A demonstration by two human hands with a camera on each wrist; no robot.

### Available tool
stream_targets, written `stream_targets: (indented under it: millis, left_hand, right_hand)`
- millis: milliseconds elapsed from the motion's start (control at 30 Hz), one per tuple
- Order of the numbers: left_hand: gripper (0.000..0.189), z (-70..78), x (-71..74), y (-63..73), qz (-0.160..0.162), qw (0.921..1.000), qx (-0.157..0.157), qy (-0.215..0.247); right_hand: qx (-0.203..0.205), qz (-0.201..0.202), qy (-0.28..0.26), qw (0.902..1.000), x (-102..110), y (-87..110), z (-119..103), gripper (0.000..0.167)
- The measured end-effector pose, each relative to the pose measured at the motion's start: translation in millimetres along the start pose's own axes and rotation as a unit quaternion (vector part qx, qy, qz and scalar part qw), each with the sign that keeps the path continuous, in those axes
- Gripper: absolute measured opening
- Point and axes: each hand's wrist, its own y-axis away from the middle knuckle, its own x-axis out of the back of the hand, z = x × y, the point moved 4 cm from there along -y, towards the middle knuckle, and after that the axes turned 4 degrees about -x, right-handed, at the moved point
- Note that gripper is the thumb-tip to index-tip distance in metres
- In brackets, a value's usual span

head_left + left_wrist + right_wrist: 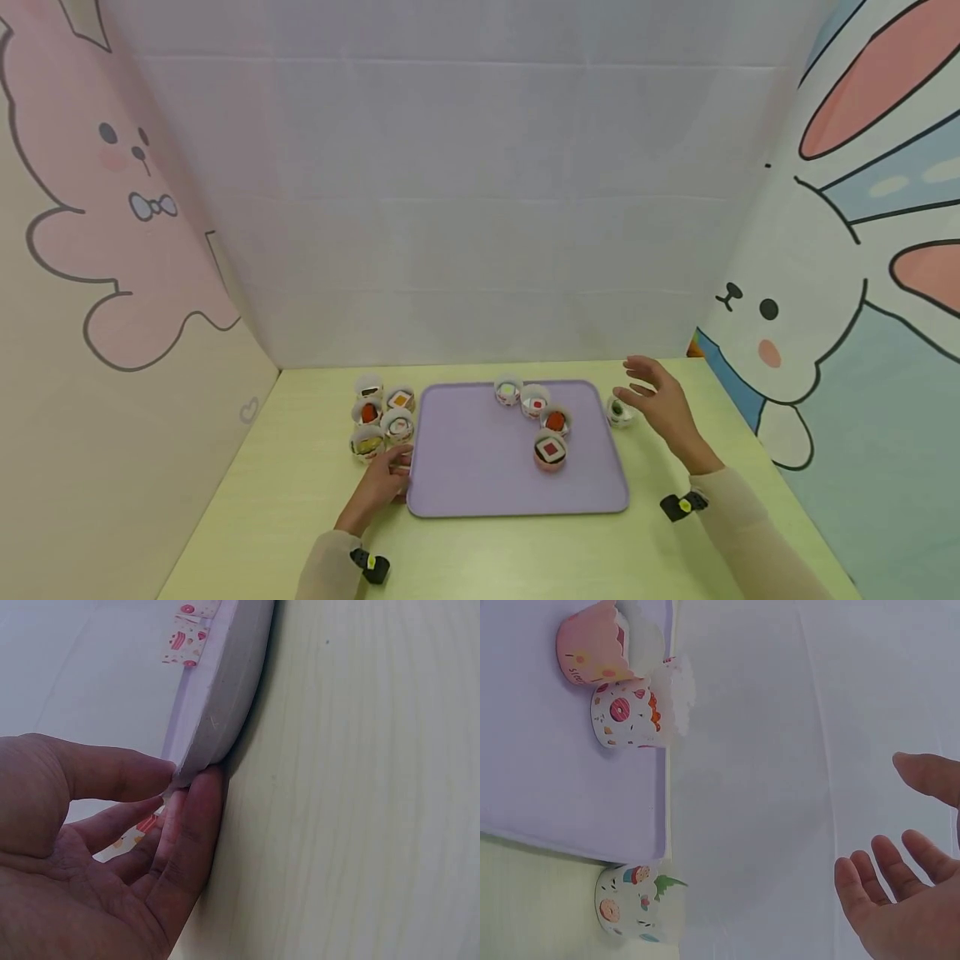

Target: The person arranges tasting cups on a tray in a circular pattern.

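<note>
Head view: left hand (pixel 381 483) pinches tray (pixel 480 467) at its left rim on the table, right hand (pixel 663 408) hovers slack beside loose cup (pixel 618 412); likely grasp-cup step, needing fingers closed around it.

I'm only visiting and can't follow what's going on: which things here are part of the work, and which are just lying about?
In use:
- lilac tray, its edge pinched by the left hand
- lone paper cup off the tray, beside the open right hand
- four filled cups on the tray

Lying about:
- five cups left of the tray
- yellow-green table
- cartoon rabbit panels
</note>
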Motion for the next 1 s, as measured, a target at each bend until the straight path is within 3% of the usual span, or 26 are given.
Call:
stream_targets:
  millis: [533,1000]
  left_hand:
    - [0.057,-2.2,-0.1,-1.8,0.002,1.0000,-0.002,-0.004]
    - [0.058,-1.9,0.1,-3.7,-0.001,1.0000,0.000,-0.003]
  right_hand:
    - [-0.030,-0.004,-0.024,0.9992,27,-6.4,35,0.067]
    - [-0.069,-0.055,-0.041,0.9952,22,-14.1,83,0.082]
